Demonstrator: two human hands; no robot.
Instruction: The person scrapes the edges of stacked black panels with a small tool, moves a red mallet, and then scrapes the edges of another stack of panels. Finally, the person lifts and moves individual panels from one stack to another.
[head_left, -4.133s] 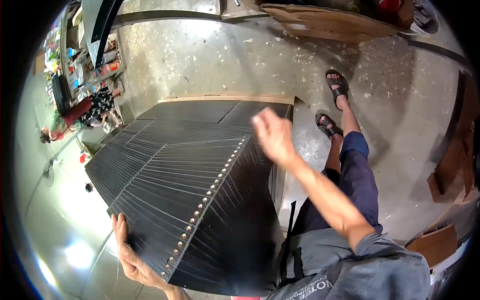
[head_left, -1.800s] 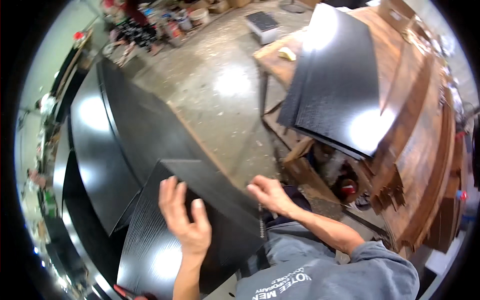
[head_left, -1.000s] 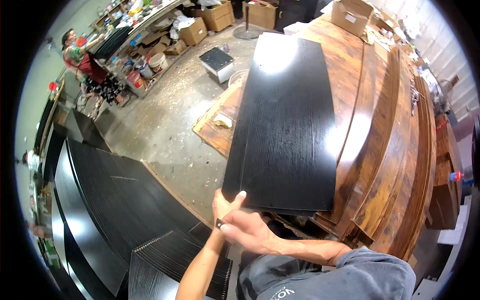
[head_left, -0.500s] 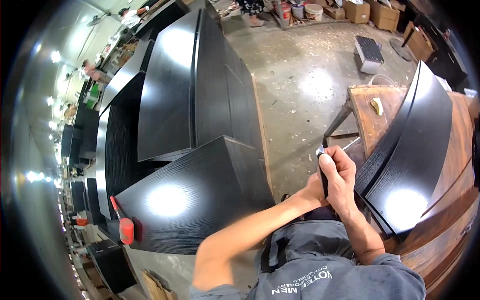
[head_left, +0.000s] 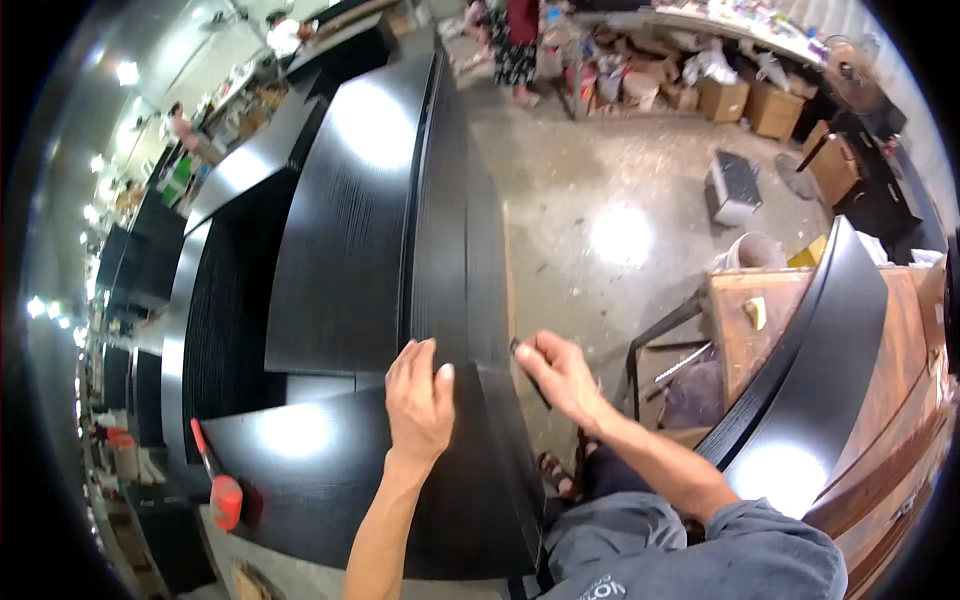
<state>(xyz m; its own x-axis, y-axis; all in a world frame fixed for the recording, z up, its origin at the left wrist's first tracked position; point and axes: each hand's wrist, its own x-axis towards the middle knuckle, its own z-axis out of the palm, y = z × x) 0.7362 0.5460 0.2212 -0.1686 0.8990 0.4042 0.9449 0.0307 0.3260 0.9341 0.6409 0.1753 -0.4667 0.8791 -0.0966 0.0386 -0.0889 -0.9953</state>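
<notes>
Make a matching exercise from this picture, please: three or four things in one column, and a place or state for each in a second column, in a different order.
Things:
1. left hand
2. right hand
3. red mallet
4. wooden workbench

Places or states:
A. pinching a small dark tool
B. lying on the near black panel, far left
C. flat on the near black panel
D. under a black board at the right

Pairs: 1-C, 2-A, 3-B, 4-D

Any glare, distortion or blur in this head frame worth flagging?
Head view: ceiling lights glare on the concrete floor and the glossy black panels; fisheye bends the panel edges toward the rim; left hand and right hand look sharp, only slightly soft.
</notes>
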